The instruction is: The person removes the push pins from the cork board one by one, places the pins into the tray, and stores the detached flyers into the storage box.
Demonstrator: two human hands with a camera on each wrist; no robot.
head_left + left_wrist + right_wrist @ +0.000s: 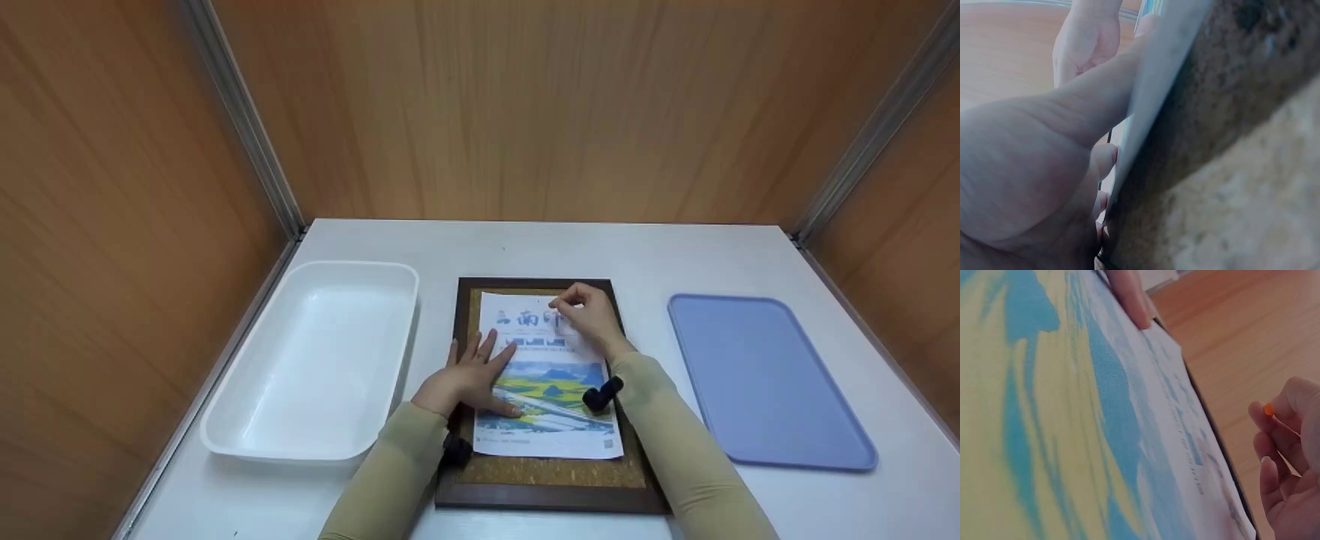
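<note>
pinning the poster's top edge without letting it creep

my left hand [471,375] lies flat, fingers straight, on the left side of the printed paper poster with the blue and yellow landscape [551,390], pressing it against the dark-framed cork board [555,472] that sits in the middle of the white table [525,247]. my right hand [592,315] is up near the poster's top edge, toward its right corner, with thumb and forefinger pinched on a small orange pushpin [1268,409]; in the right wrist view it is held just above the paper, not yet touching it.

to do this well i judge i should keep the flat hand's weight steady so the sheet does not slide or buckle, and check that the top edge runs parallel to the frame. the pin should come down upright, inside the paper's margin and over cork rather than the wooden frame, then be pushed straight in.

a white rectangular plastic tub [315,360] stands by the table's left edge, and a flat lavender plastic tray [765,375] by its right edge, both apart from the board.
</note>
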